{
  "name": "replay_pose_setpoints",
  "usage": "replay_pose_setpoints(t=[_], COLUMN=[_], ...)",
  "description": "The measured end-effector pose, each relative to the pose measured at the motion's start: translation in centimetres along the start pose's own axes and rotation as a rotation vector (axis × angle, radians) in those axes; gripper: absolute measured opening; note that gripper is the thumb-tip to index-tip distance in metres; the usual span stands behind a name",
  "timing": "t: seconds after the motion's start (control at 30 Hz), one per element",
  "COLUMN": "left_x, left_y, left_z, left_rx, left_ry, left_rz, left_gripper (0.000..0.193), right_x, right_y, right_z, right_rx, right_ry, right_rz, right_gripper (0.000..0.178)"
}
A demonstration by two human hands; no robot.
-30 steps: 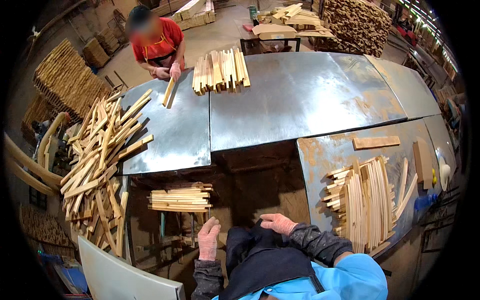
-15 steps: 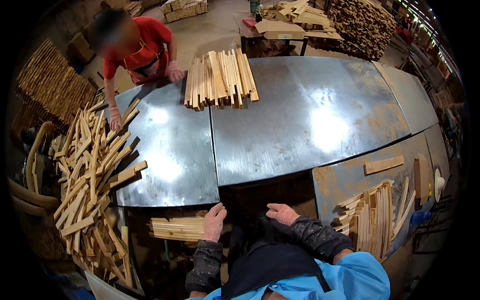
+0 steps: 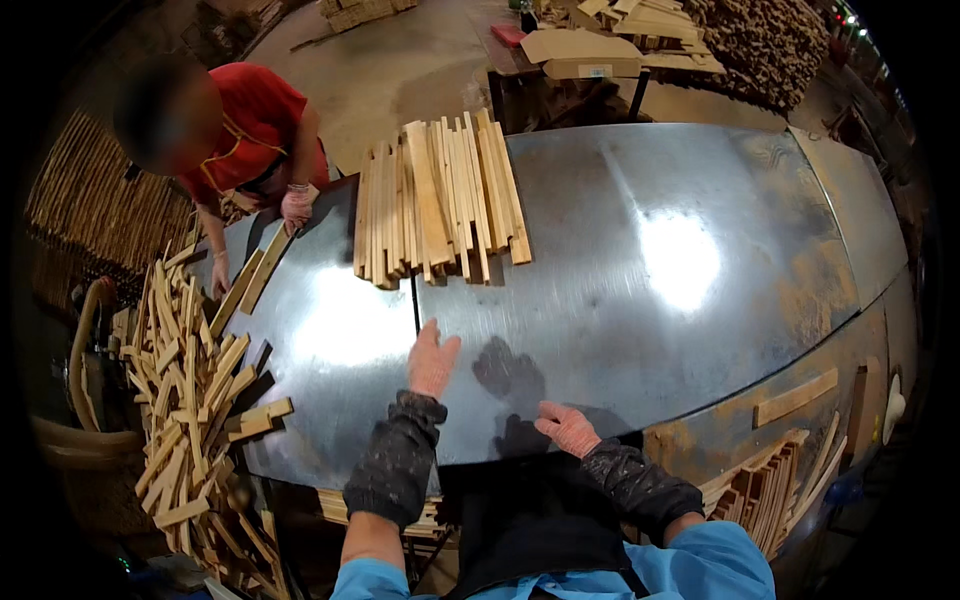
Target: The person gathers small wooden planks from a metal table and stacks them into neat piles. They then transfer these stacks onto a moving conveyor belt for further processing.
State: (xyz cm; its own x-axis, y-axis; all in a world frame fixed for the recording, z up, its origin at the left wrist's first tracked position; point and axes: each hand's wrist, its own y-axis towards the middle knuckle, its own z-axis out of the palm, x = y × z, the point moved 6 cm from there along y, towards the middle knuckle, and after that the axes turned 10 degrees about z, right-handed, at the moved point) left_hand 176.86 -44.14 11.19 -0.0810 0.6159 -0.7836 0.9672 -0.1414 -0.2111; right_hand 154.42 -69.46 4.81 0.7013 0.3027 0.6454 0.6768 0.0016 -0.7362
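My left hand, in a pink-white work glove, reaches over the grey metal tabletop. Its thumb stands apart from the fingers and nothing is in it. Closer to my body, my right hand, gloved alike, hovers over the table's near edge with its fingers loosely apart, also holding nothing. Beyond my left hand lies a bundle of pale wooden strips, side by side with uneven ends. A gap separates that hand from them.
At far left a co-worker in a red top has one gloved hand on a wooden strip. Loose wooden strips heap along the table's left side. More strips lie at lower right, near a single wooden piece.
My left hand has moved forward over the tabletop. My body has come closer to the table, and the strip bundle appears nearer. The co-worker's hand is now on a strip.
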Motion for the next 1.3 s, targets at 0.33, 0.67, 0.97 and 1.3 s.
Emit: replay_pose_setpoints(t=[0.33, 0.67, 0.97, 1.3], left_x=[-4.1, -3.7, -4.5, -7.2], left_y=[25.7, 24.1, 10.8, 2.5], left_z=[3.6, 2.9, 6.8, 8.3], left_rx=[-0.054, -0.171, 0.002, 0.046], left_ry=[0.558, -0.373, -0.829, -0.842], left_rz=[-0.212, -0.133, -0.178, -0.219], left_gripper=[0.108, 0.100, 0.095, 0.092], right_x=[7.4, 6.4, 9.9, 17.2], right_y=[15.1, 19.0, 18.4, 17.7], right_z=[-13.8, -14.3, -14.7, -4.9], right_rx=[-0.636, -0.700, -0.482, 0.319], right_ry=[-0.452, -0.548, -0.070, 0.805], right_rz=[-0.251, -0.408, -0.227, -0.041], right_gripper=[0.070, 0.073, 0.061, 0.061])
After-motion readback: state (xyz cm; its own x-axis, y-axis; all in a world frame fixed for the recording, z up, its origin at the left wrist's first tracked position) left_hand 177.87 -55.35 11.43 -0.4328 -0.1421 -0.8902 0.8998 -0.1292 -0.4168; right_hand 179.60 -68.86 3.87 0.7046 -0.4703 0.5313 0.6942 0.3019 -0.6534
